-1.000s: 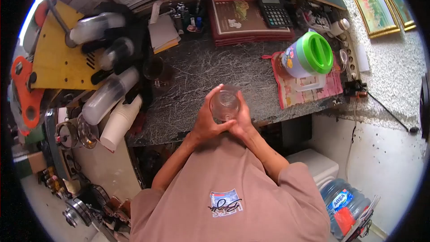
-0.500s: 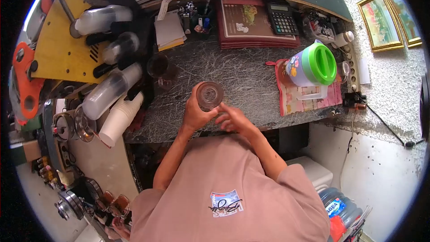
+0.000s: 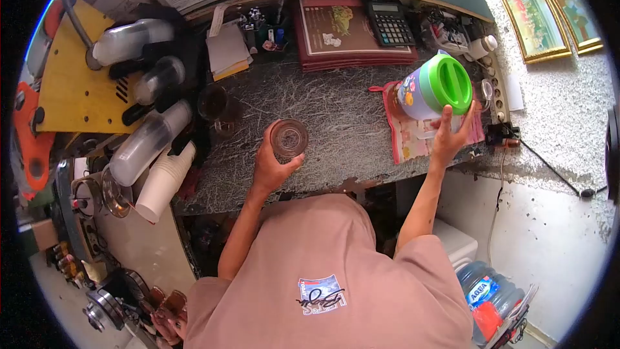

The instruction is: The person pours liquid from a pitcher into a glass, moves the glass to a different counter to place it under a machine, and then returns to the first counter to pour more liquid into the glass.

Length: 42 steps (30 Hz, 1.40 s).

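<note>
My left hand (image 3: 270,167) is closed around a clear drinking glass (image 3: 289,137), seen from above, over the dark scratched counter (image 3: 336,116). On the right stands a plastic pitcher (image 3: 420,94) with a bright green lid (image 3: 450,83) and a floral pattern, on a pink patterned cloth (image 3: 402,148). My right hand (image 3: 447,139) is at the handle side of the pitcher, with thumb and fingers spread apart near the lid's lower edge. It partly hides the handle. A dark glass mug (image 3: 213,102) sits left of my left hand.
Red-brown menu folders (image 3: 355,59) lie at the back with a calculator (image 3: 391,22) on top. Left are stacked paper cups (image 3: 165,184) and plastic cups (image 3: 152,142) in a holder. A power strip (image 3: 498,94) runs along the right edge. Papers (image 3: 227,48) lie back left.
My right hand has left the glass and moved right to the pitcher. My left hand still holds the glass, slightly further left in view. The whole view has shifted a little.
</note>
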{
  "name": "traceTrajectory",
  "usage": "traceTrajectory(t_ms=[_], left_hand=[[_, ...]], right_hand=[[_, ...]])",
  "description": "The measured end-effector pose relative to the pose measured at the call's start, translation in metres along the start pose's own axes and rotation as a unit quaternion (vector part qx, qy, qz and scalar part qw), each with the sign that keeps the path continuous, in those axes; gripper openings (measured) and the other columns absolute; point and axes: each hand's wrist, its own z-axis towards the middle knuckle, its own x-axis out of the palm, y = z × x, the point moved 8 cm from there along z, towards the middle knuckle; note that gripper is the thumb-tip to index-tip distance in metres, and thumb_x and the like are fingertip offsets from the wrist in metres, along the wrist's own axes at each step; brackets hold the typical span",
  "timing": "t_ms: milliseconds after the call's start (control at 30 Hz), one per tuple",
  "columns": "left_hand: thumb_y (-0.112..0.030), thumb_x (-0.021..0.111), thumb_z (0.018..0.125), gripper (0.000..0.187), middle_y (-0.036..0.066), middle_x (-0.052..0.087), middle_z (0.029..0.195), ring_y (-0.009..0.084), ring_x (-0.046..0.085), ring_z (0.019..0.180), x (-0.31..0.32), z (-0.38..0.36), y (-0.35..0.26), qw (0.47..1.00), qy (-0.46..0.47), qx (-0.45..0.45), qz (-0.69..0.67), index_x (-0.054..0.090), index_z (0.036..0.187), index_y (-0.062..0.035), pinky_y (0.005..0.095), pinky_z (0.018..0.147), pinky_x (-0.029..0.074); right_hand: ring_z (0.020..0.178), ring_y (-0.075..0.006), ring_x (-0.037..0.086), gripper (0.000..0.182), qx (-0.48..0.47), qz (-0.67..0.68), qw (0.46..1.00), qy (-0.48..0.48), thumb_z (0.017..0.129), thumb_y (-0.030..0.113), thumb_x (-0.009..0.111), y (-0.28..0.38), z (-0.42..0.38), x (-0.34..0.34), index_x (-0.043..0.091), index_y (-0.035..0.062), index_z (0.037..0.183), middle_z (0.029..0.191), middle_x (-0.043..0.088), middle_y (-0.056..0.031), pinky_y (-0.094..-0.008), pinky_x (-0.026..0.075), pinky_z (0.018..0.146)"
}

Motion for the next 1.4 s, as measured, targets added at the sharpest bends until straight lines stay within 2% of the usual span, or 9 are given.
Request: traceTrajectory(t_ms=[100, 267, 433, 500, 567, 667, 833, 933, 1400], left_hand=[[-0.020, 0.083, 0.076, 0.090, 0.018, 0.055, 0.137, 0.0314, 0.055, 0.129, 0.000, -0.005, -0.004, 1.000, -0.019, 0.011, -0.006, 0.033, 0.150, -0.0062, 0.0427, 0.107, 0.045], [-0.030, 0.085, 0.078, 0.092, 0.018, 0.050, 0.141, 0.0312, 0.051, 0.132, -0.001, -0.025, 0.002, 0.997, -0.078, -0.016, 0.001, 0.031, 0.151, -0.0073, 0.0420, 0.105, 0.045], [-0.027, 0.083, 0.082, 0.066, 0.015, 0.055, 0.130, 0.0275, 0.056, 0.120, -0.012, -0.051, 0.001, 0.992, -0.115, -0.017, 0.053, 0.048, 0.133, -0.0057, 0.0393, 0.091, 0.050], [-0.024, 0.081, 0.084, 0.052, 0.014, 0.057, 0.127, 0.0267, 0.057, 0.117, -0.010, -0.054, 0.007, 0.993, -0.093, -0.039, 0.062, 0.054, 0.125, -0.0046, 0.0390, 0.088, 0.051], [-0.020, 0.078, 0.086, 0.029, 0.011, 0.065, 0.111, 0.0247, 0.064, 0.103, 0.004, -0.054, 0.013, 0.999, -0.029, -0.013, 0.040, 0.063, 0.105, -0.0030, 0.0365, 0.084, 0.051], [-0.017, 0.076, 0.088, 0.022, 0.011, 0.068, 0.098, 0.0252, 0.067, 0.094, 0.004, -0.051, -0.004, 0.998, -0.056, 0.000, 0.004, 0.065, 0.099, -0.0017, 0.0368, 0.083, 0.052], [-0.017, 0.075, 0.088, 0.024, 0.013, 0.070, 0.104, 0.0276, 0.069, 0.098, 0.006, -0.051, 0.000, 0.998, -0.052, 0.015, 0.007, 0.067, 0.102, 0.0002, 0.0377, 0.086, 0.053], [-0.018, 0.074, 0.089, 0.024, 0.014, 0.070, 0.106, 0.0298, 0.069, 0.101, 0.009, -0.050, 0.001, 0.999, -0.039, 0.036, -0.009, 0.068, 0.102, 0.0008, 0.0382, 0.087, 0.053], [-0.017, 0.075, 0.088, 0.024, 0.012, 0.069, 0.102, 0.0264, 0.068, 0.097, 0.009, -0.048, 0.007, 0.998, -0.031, 0.042, -0.025, 0.066, 0.102, 0.0002, 0.0363, 0.086, 0.052]], right_hand=[[0.145, -0.0328, 0.036, 0.086, -0.043, 0.052, 0.997, -0.048, 0.088, 0.042, 0.077, 0.009, -0.005, 0.003, 0.038, -0.0044, 0.150, 0.155, 0.039, -0.0243, -0.0443, 0.028, 0.118], [0.128, -0.0267, 0.053, 0.073, -0.052, 0.093, 0.992, -0.061, 0.083, 0.020, 0.084, 0.039, -0.006, 0.009, 0.049, -0.0044, 0.143, 0.143, 0.054, -0.0204, -0.0388, 0.042, 0.108], [0.115, -0.0211, 0.061, 0.068, -0.160, 0.055, 0.981, 0.096, 0.078, 0.007, 0.086, 0.081, -0.007, 0.017, 0.056, -0.0019, 0.139, 0.134, 0.062, -0.0159, -0.0362, 0.052, 0.098], [0.117, -0.0214, 0.061, 0.071, -0.131, 0.090, 0.980, 0.122, 0.076, 0.011, 0.087, 0.086, -0.009, 0.016, 0.056, -0.0014, 0.139, 0.133, 0.062, -0.0164, -0.0369, 0.051, 0.100], [0.119, -0.0216, 0.060, 0.073, -0.085, 0.094, 0.961, 0.246, 0.074, 0.013, 0.089, 0.086, -0.013, 0.029, 0.057, -0.0018, 0.138, 0.134, 0.062, -0.0167, -0.0364, 0.050, 0.102], [0.110, -0.0210, 0.065, 0.074, -0.058, 0.115, 0.936, 0.328, 0.072, 0.016, 0.090, 0.107, -0.031, 0.050, 0.058, -0.0026, 0.137, 0.127, 0.066, -0.0175, -0.0339, 0.053, 0.095], [0.106, -0.0180, 0.068, 0.077, -0.005, 0.098, 0.873, 0.478, 0.069, 0.016, 0.092, 0.131, -0.068, 0.083, 0.059, 0.0005, 0.136, 0.122, 0.069, -0.0157, -0.0316, 0.055, 0.092], [0.106, -0.0176, 0.068, 0.078, -0.086, -0.006, 0.843, 0.531, 0.067, 0.017, 0.093, 0.135, -0.076, 0.090, 0.060, 0.0019, 0.136, 0.122, 0.070, -0.0144, -0.0321, 0.055, 0.092], [0.093, -0.0152, 0.071, 0.074, -0.152, -0.066, 0.783, 0.600, 0.068, 0.023, 0.093, 0.190, -0.085, 0.112, 0.061, 0.0003, 0.132, 0.107, 0.074, -0.0137, -0.0292, 0.057, 0.081]])
